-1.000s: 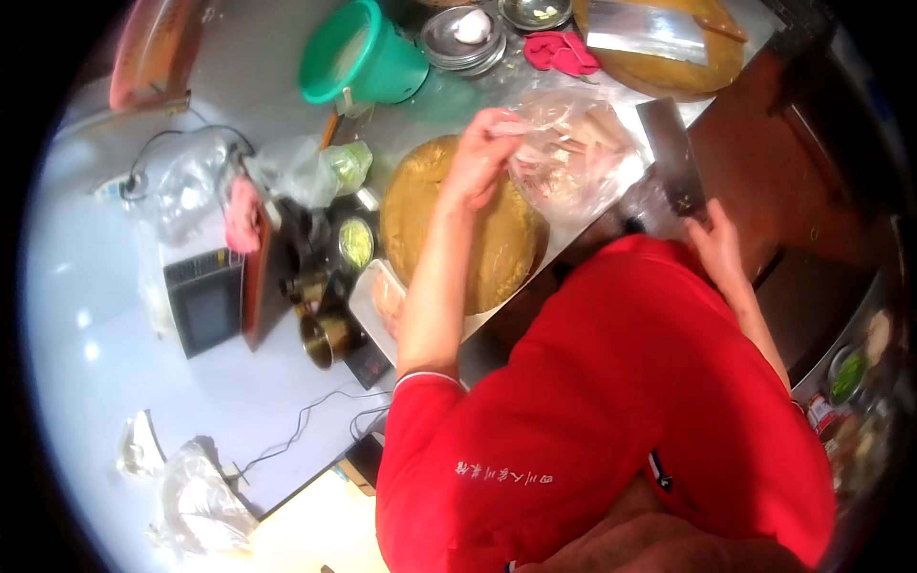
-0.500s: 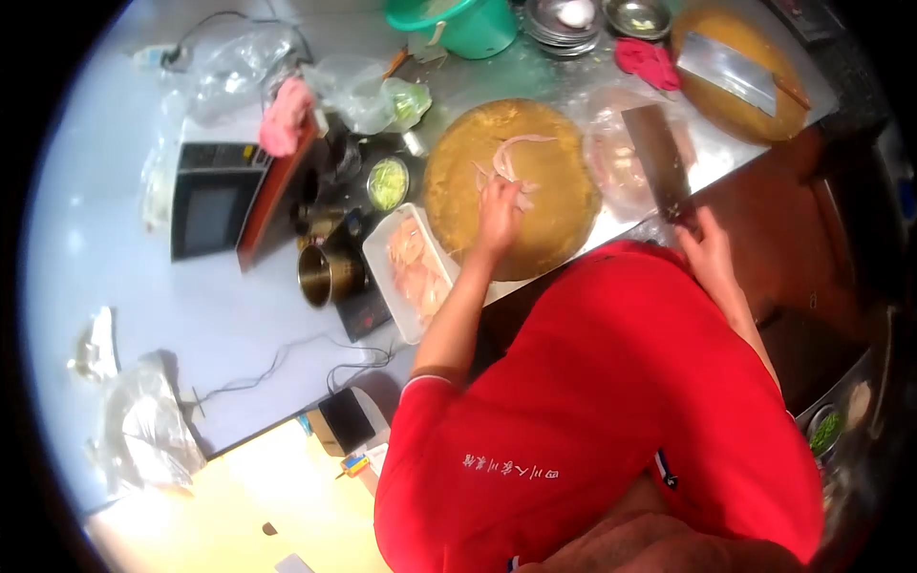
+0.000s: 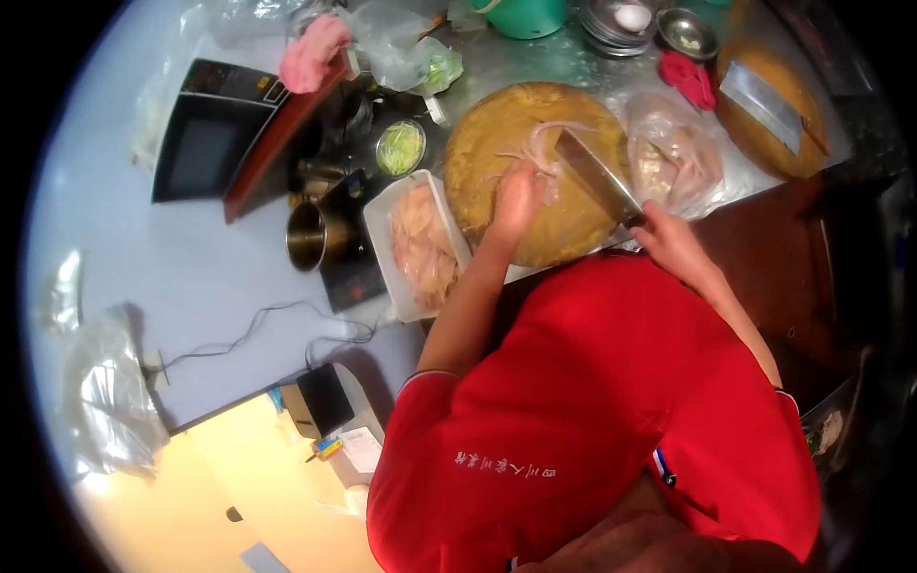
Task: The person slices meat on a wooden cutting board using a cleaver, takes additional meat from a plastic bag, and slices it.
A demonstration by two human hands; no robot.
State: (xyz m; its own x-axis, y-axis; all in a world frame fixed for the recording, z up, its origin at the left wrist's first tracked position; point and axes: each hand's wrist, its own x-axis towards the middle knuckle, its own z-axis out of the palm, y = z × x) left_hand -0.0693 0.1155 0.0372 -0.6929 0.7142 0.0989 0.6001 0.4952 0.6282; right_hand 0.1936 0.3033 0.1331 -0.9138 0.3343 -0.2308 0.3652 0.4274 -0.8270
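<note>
A round wooden chopping board (image 3: 473, 124) carries pale raw meat strips (image 3: 537, 143). My left hand (image 3: 521, 196) lies on the meat with its fingers curled down and gathered; they cover part of it. In my right hand (image 3: 669, 239) is the handle of a cleaver (image 3: 600, 180), whose broad blade reaches over the right part of the board, close to the strips. Whether the edge touches meat or wood I cannot tell. Left of the board stands a white plastic tub (image 3: 379, 234) of raw meat pieces (image 3: 425, 244).
On the right are a clear bag of meat (image 3: 673, 158), a red cloth (image 3: 686, 79) and a second board (image 3: 735, 124) bearing another cleaver (image 3: 761, 103). A bowl of shredded greens (image 3: 400, 148), a metal pot (image 3: 308, 236) and a green bucket (image 3: 525, 14) stand around.
My right hand has brought the cleaver leftward, from over the bag of meat to over the board beside the strips. My left hand stays on the meat. The whole view has shifted slightly.
</note>
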